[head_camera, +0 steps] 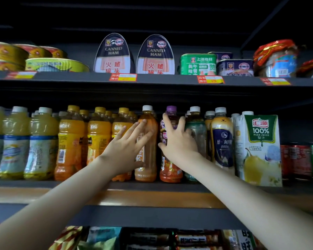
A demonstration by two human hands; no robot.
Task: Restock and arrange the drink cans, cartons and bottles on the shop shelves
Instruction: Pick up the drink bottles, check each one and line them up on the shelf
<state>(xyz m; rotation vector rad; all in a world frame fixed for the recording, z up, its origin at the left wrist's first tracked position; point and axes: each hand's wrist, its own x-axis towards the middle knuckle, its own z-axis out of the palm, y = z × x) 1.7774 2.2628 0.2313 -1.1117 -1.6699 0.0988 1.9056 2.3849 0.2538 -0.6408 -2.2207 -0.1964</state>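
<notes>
1. The left hand (126, 148), fingers straight and spread, lies on the see-through orange plastic bottle with a white cap (149, 159) on the grey middle shelf (25, 183).
2. The right hand (179, 141), spread too, covers the red bottle with a purple cap (170, 171) beside it.
3. Both labels are mostly hidden.

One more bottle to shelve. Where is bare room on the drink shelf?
Little. Bottles stand packed from the left edge to the carton. Right of the carton, low cans leave room for a hand above them.
</notes>
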